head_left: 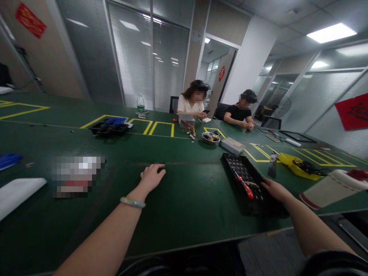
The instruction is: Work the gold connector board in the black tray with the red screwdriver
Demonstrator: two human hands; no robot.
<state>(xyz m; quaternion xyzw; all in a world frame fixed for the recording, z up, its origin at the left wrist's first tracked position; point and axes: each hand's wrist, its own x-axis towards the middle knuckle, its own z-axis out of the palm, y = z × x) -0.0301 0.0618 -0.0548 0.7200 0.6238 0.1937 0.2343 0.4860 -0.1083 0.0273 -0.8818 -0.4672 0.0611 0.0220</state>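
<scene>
Green table bears black case, metal bowl, grey box, water bottle; yellow item, possibly bag.

It's rather dim in here, a greyish light with one ceiling panel glaring white at two o'clock. Its kind streak across the glass partition at eleven. The bench gives only a muted sheen; the black tray at four swallows detail. Toward three, the cup leans, stretched by wide-angle distortion. Distant seated people look soft, faces pixelated, as is a packet near eight.
</scene>
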